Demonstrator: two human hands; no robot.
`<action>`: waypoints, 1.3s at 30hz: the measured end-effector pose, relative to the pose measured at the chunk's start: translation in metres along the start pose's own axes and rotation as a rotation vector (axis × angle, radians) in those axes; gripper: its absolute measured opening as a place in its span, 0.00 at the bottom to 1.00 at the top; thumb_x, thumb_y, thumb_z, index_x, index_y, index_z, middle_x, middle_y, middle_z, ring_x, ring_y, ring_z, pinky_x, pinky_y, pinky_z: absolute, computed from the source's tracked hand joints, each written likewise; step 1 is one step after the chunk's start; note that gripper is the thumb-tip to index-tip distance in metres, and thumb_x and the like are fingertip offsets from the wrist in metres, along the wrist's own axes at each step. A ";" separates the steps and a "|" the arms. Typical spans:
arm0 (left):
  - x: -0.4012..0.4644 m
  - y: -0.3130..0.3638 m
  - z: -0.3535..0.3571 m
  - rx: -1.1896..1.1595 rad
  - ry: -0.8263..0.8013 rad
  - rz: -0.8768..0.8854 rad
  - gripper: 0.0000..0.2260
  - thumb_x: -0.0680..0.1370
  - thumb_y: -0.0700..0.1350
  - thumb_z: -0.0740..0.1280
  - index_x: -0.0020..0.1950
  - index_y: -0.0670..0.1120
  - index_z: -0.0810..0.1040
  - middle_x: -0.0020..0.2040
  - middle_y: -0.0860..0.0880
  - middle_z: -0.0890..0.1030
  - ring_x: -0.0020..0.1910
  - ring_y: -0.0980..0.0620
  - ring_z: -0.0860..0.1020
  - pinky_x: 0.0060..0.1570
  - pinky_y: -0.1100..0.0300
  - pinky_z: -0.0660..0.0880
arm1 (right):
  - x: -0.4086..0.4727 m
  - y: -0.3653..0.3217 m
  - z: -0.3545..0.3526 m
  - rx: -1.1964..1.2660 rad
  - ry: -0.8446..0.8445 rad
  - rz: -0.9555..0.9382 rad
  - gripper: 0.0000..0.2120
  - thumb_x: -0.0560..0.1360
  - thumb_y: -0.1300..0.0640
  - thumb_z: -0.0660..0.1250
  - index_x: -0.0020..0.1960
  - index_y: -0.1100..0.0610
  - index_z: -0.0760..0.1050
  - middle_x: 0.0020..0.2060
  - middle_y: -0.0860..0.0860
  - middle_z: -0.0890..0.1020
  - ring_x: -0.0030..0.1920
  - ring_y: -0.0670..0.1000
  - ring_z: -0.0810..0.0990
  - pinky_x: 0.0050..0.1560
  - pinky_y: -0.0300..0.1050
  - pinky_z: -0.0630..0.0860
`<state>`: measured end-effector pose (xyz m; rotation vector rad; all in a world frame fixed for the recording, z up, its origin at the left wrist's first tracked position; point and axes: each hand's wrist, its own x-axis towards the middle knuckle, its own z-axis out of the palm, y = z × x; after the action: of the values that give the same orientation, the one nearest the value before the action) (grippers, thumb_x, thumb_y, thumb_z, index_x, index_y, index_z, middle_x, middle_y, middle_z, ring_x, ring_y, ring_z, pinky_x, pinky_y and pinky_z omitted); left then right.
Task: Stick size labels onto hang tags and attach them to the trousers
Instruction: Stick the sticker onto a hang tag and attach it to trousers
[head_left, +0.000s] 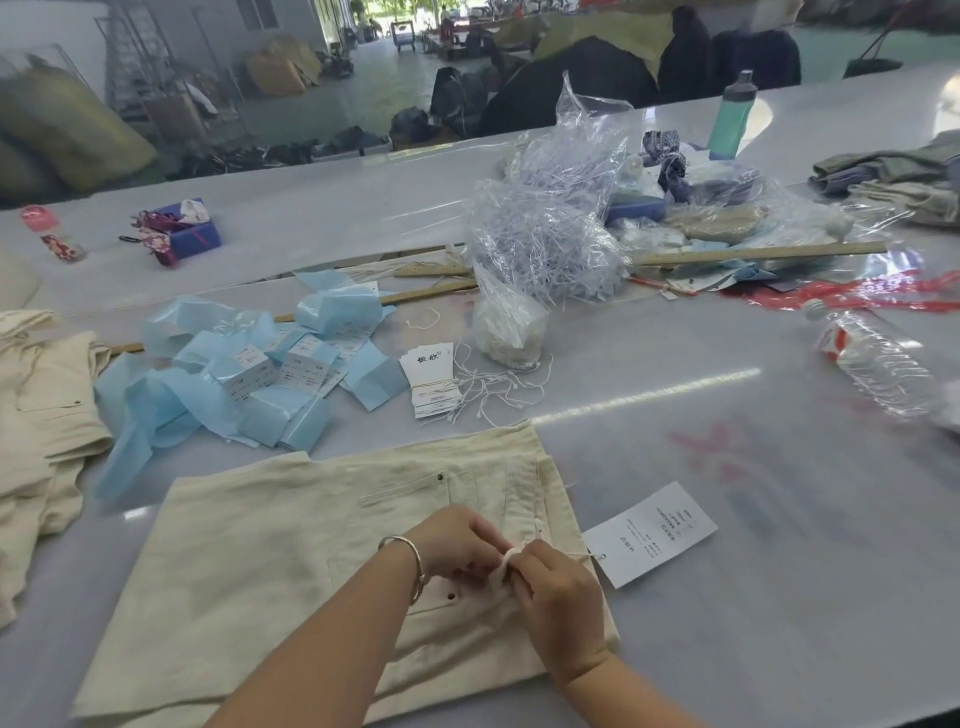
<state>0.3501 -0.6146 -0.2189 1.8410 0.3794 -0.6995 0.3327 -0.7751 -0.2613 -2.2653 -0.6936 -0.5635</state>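
Now both hands (511, 564) pinch cream trousers (270, 545), white hang tag (649, 532) alongside.

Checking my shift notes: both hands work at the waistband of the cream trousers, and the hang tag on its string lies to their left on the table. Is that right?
Not quite. The head view shows the hang tag lying to the right of the hands, not the left. The rest holds: the left hand and right hand both work at the waistband of the cream trousers, and the tag's string runs to them.
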 end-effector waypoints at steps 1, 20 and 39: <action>0.001 0.002 0.001 0.085 0.009 0.013 0.15 0.72 0.33 0.65 0.40 0.51 0.86 0.31 0.49 0.79 0.28 0.57 0.76 0.33 0.64 0.78 | -0.001 0.001 0.000 0.022 -0.002 0.003 0.09 0.70 0.59 0.64 0.32 0.55 0.79 0.28 0.47 0.77 0.27 0.48 0.75 0.27 0.40 0.69; -0.001 0.025 0.024 0.485 0.428 0.250 0.04 0.79 0.42 0.64 0.45 0.48 0.75 0.47 0.51 0.78 0.40 0.55 0.77 0.39 0.64 0.69 | 0.003 0.086 -0.059 -0.092 -0.529 0.265 0.28 0.72 0.60 0.64 0.70 0.46 0.68 0.70 0.39 0.67 0.73 0.43 0.61 0.70 0.39 0.55; -0.003 0.032 0.050 -0.124 0.180 0.254 0.05 0.75 0.32 0.68 0.49 0.38 0.78 0.36 0.44 0.84 0.27 0.55 0.81 0.24 0.71 0.68 | 0.030 0.093 -0.054 -0.140 -0.551 0.223 0.07 0.72 0.55 0.69 0.49 0.48 0.78 0.51 0.42 0.73 0.57 0.47 0.71 0.52 0.42 0.58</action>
<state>0.3520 -0.6727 -0.2056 1.7990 0.2915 -0.3311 0.4021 -0.8620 -0.2542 -2.6109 -0.6572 0.1360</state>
